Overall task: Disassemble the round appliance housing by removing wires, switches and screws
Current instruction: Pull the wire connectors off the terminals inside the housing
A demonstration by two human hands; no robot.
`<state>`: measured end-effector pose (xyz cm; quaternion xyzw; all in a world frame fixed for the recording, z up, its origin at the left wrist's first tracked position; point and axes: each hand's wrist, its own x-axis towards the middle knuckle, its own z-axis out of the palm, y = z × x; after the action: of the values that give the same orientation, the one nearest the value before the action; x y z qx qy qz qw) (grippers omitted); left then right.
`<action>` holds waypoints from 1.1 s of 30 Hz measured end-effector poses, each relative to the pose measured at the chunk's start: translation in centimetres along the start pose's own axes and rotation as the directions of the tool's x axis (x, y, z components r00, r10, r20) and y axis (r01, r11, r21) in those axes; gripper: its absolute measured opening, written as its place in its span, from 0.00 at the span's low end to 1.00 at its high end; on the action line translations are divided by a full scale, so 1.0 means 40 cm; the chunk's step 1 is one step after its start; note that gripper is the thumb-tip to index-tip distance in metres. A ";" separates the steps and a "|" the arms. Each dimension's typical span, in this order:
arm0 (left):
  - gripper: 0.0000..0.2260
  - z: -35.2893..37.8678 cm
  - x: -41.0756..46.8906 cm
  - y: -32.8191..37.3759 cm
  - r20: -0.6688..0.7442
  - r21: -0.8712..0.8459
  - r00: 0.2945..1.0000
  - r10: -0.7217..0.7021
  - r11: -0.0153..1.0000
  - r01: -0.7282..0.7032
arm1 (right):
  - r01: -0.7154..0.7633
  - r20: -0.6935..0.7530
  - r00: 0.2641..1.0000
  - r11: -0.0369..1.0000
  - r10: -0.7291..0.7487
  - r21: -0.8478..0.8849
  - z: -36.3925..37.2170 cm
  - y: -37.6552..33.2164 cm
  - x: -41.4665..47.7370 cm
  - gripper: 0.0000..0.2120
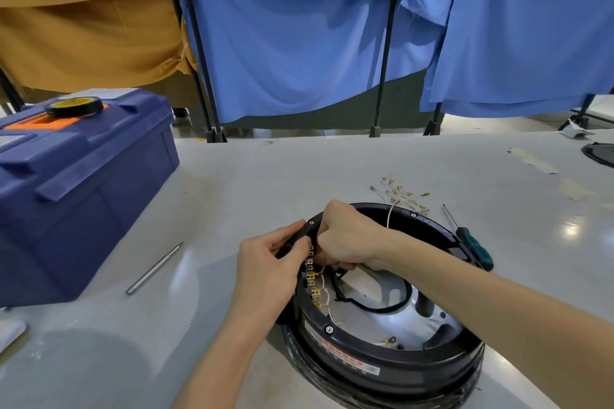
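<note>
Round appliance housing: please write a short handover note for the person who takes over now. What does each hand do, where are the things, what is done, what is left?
Left hand grips the housing rim on its left side.
Right hand pinches at the top of the terminal strip inside the rim.
Done: several loose wires lie on the table behind the housing.
Left: white wires on the strip, black cable inside, rim screws.
Screwdriver rests at the housing's right edge.
</note>
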<state>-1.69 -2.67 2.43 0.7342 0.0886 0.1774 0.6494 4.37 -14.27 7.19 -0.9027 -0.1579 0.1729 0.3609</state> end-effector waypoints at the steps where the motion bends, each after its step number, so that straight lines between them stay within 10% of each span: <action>1: 0.11 0.000 0.001 0.000 -0.003 0.008 1.000 0.002 1.000 -0.002 | -0.010 -0.010 1.000 1.000 0.010 0.006 0.001 -0.001 0.001 0.14; 20: 0.11 0.005 -0.003 0.010 -0.017 0.035 1.000 -0.011 0.999 0.012 | -0.032 -0.013 0.999 0.999 0.032 -0.004 -0.023 0.031 -0.013 0.04; 33: 0.12 0.004 -0.010 0.011 0.001 0.044 1.000 -0.019 0.999 0.019 | 0.320 0.078 0.947 0.915 -0.311 -0.245 -0.026 0.005 -0.072 0.07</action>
<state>-2.06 -3.02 2.80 0.7474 0.0989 0.1684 0.6350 2.27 -16.21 8.33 -0.9008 -0.3290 0.1074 0.2623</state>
